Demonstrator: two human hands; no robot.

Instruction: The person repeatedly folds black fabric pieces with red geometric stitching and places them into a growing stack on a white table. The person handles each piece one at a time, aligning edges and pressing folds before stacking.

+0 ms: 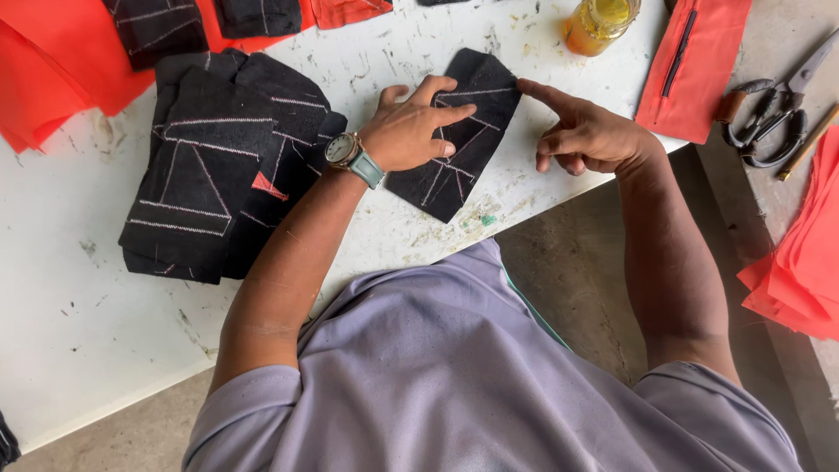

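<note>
Left hand (411, 131) flat, open, pressing black fabric piece (459, 140) near table (79, 306) edge. Right hand (585, 135) grips nothing, forefinger touching its corner. Black stack (218, 175) just left; jar (599, 22) beyond.

- Felt piece (459, 140): black, crossed by thin white and pinkish chalk-like lines.
- Stack (218, 166): black pieces with the same pale line pattern; one small red triangle shows on it.
- Table (79, 306): white, scuffed with grey and greenish marks.
- Cloth (52, 61): bright orange-red, plain.
- Strip (695, 65): orange-red with a dark narrow line down it.
- Sheets (804, 271): orange-red, plain.
- Jar (599, 22): clear, yellow-amber inside.
- Scissors (773, 118): dark metal, black handles.
- Watch (350, 156): pale face, teal strap.
- Shirt (472, 385): plain lilac-grey.
- Floor (577, 262): dull grey-brown.
</note>
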